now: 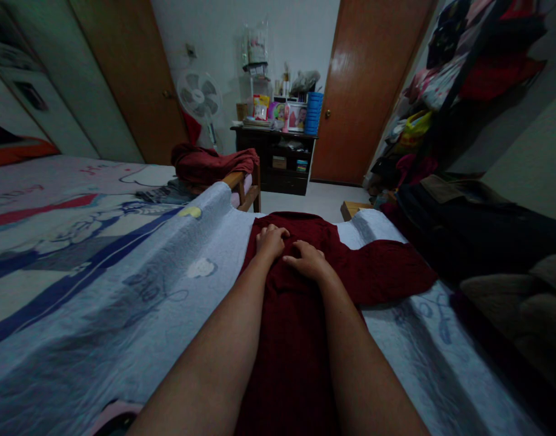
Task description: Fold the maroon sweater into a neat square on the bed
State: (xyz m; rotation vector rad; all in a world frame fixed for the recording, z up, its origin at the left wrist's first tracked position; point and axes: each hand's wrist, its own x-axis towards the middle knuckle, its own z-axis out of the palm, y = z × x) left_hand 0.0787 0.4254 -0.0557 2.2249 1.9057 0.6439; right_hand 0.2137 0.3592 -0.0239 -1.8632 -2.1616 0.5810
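Note:
A dark red long-sleeved garment (300,339) lies spread lengthwise on a light grey-blue sheet (205,242). One of its sleeves (391,272) stretches out to the right; on the left side no sleeve shows. My left hand (272,241) rests on the upper part of the garment, near its left edge, fingers apart and slightly bent. Close beside it, my right hand (306,259) touches the cloth with its thumb held away from the fingers. The fabric is a little wrinkled around both hands.
To the left is a bed with a printed sheet (55,224) and a reddish crumpled cloth (214,165) at its wooden end. Dark folded clothes (487,212) are piled on the right. A fan (200,97) and a dark cabinet (278,163) stand at the back.

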